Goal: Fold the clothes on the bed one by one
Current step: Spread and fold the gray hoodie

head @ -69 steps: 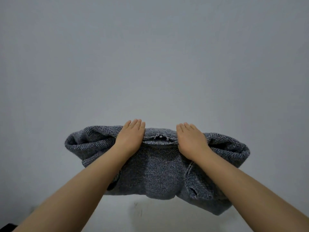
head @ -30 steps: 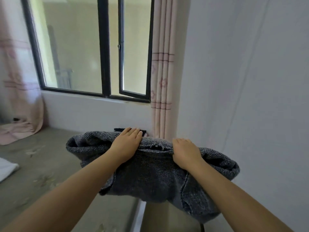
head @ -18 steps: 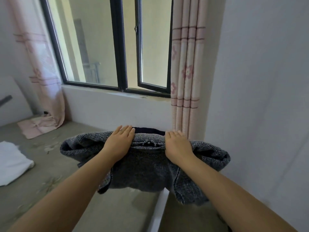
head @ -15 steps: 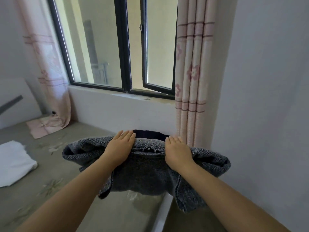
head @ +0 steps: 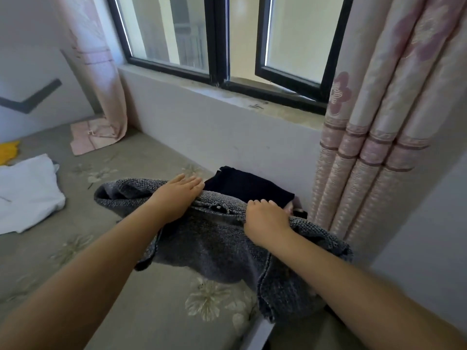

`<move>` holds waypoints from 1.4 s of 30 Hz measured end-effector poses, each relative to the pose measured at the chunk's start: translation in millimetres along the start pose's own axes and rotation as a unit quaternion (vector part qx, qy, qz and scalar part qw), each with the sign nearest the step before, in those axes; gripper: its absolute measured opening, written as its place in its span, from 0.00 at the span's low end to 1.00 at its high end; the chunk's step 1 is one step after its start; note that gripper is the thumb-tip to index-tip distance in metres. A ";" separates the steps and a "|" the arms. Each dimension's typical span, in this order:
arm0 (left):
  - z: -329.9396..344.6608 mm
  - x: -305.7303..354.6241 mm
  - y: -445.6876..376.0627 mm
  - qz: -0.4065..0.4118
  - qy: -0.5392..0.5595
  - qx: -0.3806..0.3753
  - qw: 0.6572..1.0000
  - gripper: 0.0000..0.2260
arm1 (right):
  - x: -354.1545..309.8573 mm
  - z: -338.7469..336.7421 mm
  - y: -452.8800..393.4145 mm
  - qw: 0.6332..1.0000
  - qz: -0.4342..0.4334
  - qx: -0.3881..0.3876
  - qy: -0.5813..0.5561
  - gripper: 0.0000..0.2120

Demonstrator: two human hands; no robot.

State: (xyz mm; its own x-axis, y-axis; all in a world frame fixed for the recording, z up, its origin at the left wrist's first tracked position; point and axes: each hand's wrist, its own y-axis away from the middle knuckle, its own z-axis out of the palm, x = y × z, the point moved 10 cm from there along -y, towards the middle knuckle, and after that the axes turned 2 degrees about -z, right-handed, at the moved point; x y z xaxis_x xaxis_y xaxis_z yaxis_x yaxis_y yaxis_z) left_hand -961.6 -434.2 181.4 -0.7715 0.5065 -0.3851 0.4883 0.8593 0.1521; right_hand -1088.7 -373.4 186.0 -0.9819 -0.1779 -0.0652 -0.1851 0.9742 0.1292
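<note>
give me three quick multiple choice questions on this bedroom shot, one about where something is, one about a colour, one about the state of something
1. Where does the black folded garment lie?
A. on the windowsill
B. on the bed by the wall under the window
C. on the white garment

2. What colour is the knitted sweater in the hands?
A. grey
B. yellow
C. pink

3. How is the sweater being carried?
A. dangling from one hand
B. spread flat on the bed
C. folded, with the left hand and right hand on top of it

Answers:
1 B, it sits on the mattress against the wall below the sill.
2 A, the knit is grey.
3 C, both hands rest on the bundle with its lower edge hanging above the bed.
</note>
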 end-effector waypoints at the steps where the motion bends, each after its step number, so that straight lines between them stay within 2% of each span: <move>1: 5.4 -7.9 -20.8 0.009 -0.004 -0.011 1.000 0.31 | 5.1 4.6 -20.5 1.000 -0.005 -0.013 -0.014 0.12; 7: 13.7 -39.6 -158.2 0.064 -0.006 -0.058 0.996 0.30 | 64.1 12.2 -138.7 0.995 0.019 -0.069 -0.075 0.08; 9: 18.4 -38.9 -217.1 0.075 -0.008 -0.073 0.995 0.29 | 98.7 17.8 -180.7 0.991 0.057 -0.098 -0.075 0.13; 11: 25.9 -32.8 -275.9 0.054 -0.021 -0.072 0.996 0.27 | 134.7 28.1 -222.9 0.987 0.089 -0.118 -0.064 0.08; 14: 47.4 -14.8 -334.2 -0.044 0.003 -0.068 0.997 0.29 | 176.0 57.5 -262.7 0.986 0.120 -0.114 0.011 0.32; 16: 69.8 8.3 -350.2 -0.062 0.049 -0.055 0.995 0.29 | 182.9 85.0 -272.9 0.987 0.087 -0.130 0.045 0.34; 18: 96.0 26.8 -350.5 -0.056 0.091 -0.050 0.993 0.26 | 182.8 118.3 -271.9 0.984 0.039 -0.161 0.069 0.32; 20: 131.5 32.8 -341.4 -0.079 0.150 -0.087 0.982 0.25 | 188.4 147.9 -266.7 0.983 0.029 -0.179 0.033 0.29; 23: 180.5 44.6 -319.6 -0.118 0.269 -0.158 0.943 0.26 | 201.0 174.1 -261.9 0.986 0.043 -0.154 -0.048 0.29; 25: 189.5 49.7 -311.1 -0.139 0.303 -0.144 0.932 0.27 | 208.8 184.9 -263.6 0.986 0.040 -0.149 -0.069 0.30; 28: 183.5 51.9 -308.1 -0.162 0.319 -0.084 0.930 0.28 | 219.1 190.7 -273.5 0.985 0.047 -0.146 -0.073 0.31; 31: 176.1 56.0 -292.7 -0.194 0.324 -0.036 0.925 0.29 | 211.8 189.8 -279.6 0.992 0.030 -0.121 -0.021 0.31; 33: 183.7 68.6 -276.3 -0.207 0.322 -0.061 0.922 0.32 | 202.3 193.0 -276.5 0.993 0.014 -0.114 -0.005 0.29; 37: 202.0 88.3 -267.0 -0.208 0.321 -0.130 0.915 0.34 | 199.9 205.5 -268.5 0.986 0.012 -0.164 0.016 0.28; 42: 184.0 85.2 -267.6 -0.229 0.338 -0.129 0.903 0.30 | 205.3 197.6 -268.9 0.981 0.008 -0.192 0.039 0.30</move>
State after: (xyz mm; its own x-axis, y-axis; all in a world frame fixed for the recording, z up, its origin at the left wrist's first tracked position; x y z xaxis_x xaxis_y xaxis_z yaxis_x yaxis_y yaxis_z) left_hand -1083.0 -634.0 -59.6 -0.9839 -0.0550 0.1698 0.0098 0.9332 0.3592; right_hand -1232.5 -644.5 -57.7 -0.9820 -0.1884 0.0146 -0.1567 0.8552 0.4940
